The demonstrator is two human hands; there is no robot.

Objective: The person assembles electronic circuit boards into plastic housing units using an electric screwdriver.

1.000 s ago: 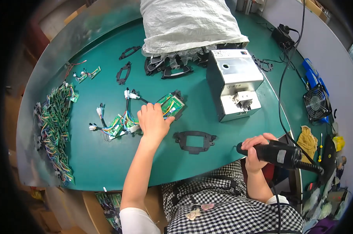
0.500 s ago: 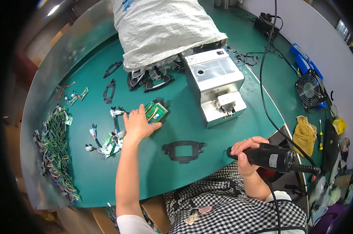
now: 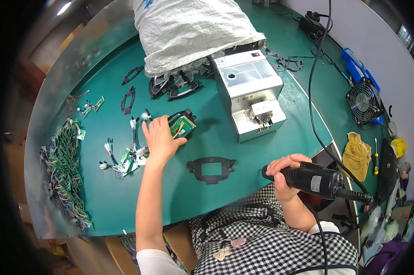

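- Your left hand: fingers spread at green board, grip unclear.
- Right hand: gripping black corded tool.
- White sack: black frames at mouth.
- Cardboard box: circuit boards.

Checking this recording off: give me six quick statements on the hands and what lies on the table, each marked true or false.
1. The right hand holds a black handheld tool. True.
2. The left hand is at a wired green circuit board. True.
3. The left hand also grips the black handheld tool. False: only the right hand does.
4. A flat black frame lies on the green table. True.
5. The flat black frame's opening is filled. False: the green table shows through it.
6. The flat black frame lies right of the black handheld tool. False: it lies left.
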